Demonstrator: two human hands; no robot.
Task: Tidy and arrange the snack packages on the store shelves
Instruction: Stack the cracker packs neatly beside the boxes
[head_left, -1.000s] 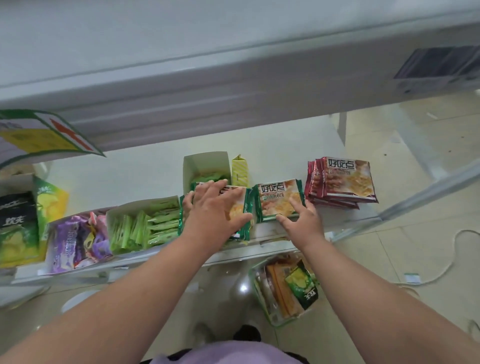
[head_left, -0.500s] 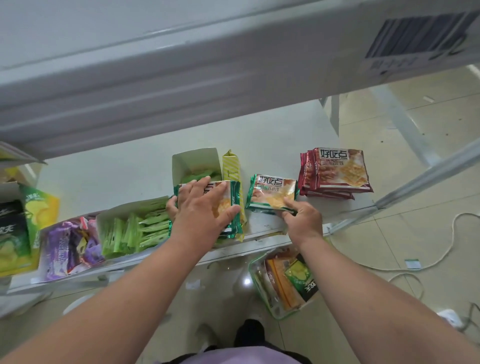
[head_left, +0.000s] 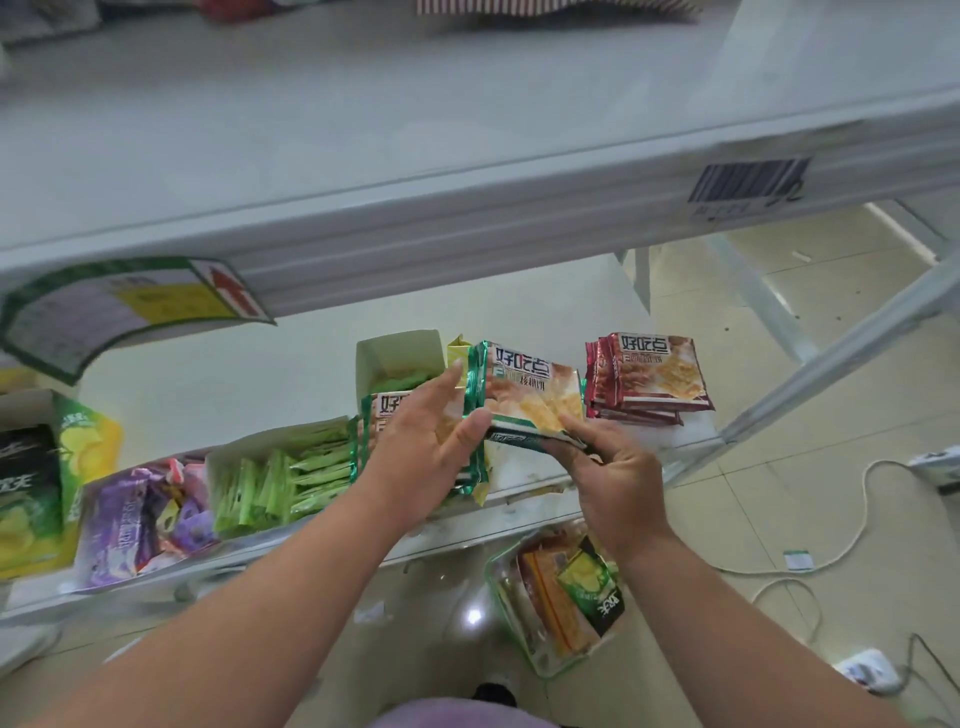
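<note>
Shelf (head_left: 260, 374): snack packages are being displayed (red-edged stack (head_left: 649, 379) at right).
Right hand (head_left: 613, 483): green-edged cracker packet (head_left: 530, 395) is being pinched, lifted above shelf.
Left hand (head_left: 421, 447): fingers are being held straight against it.

At the frame's centre, the cracker packet (head_left: 530, 397) is green-edged, with a white top, dark lettering and golden-tan crackers printed on it. Right of it, the stack of packets (head_left: 652, 376) is dark red with the same white band and pale crackers. The sachets (head_left: 291, 475) at lower left are bright green, in a white box (head_left: 400, 351). Further left, the wrapped sweets (head_left: 137, 512) are purple and pink. At the left edge, the crisp bags (head_left: 31, 483) are black, green and yellow. The shelf (head_left: 260, 364) is pale grey-white, the barcode label (head_left: 748, 182) at upper right striped black on white.
</note>
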